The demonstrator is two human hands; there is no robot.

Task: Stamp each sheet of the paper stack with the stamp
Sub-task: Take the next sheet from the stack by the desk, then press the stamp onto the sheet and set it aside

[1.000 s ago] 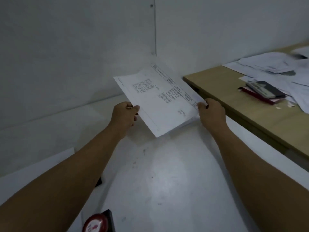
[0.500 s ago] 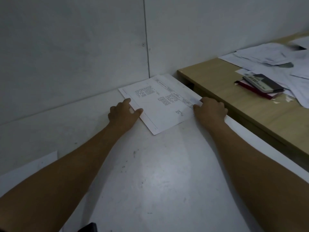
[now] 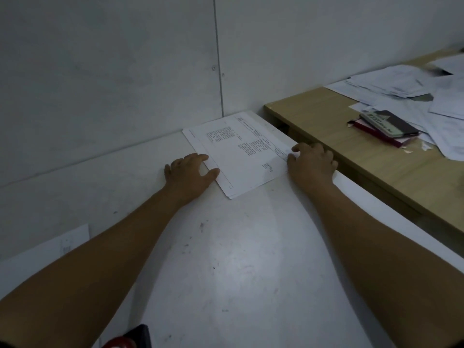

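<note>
White tabletop (image 3: 226,272), scuffed and dimly lit, fills the view and runs back to a plain grey wall. The paper stack (image 3: 241,151) lies flat at the far end of it, close to the wall, turned at a slant, with printed text on its top sheet.

Your left hand (image 3: 188,172) lies on the table at the stack's left edge, fingers loosely spread, thumb and fingertips touching the paper. Your right hand (image 3: 311,162) is at the stack's right edge, arched, with bent fingertips resting on the paper. Neither hand grips anything.

Well nearer to you than the stack, at the bottom edge of the view, a red and black object shows in part; it is probably the stamp (image 3: 125,341). A single sheet (image 3: 50,247) lies well to the stack's left, also nearer to you. To the stack's right stands a wooden desk (image 3: 351,151) with loose papers (image 3: 401,81) and booklets (image 3: 386,124).

You appear to be squaring the stack before stamping; no stamp mark is visible on the top sheet. The next move likely calls for one hand to hold the stack down while the other reaches back for the stamp.
</note>
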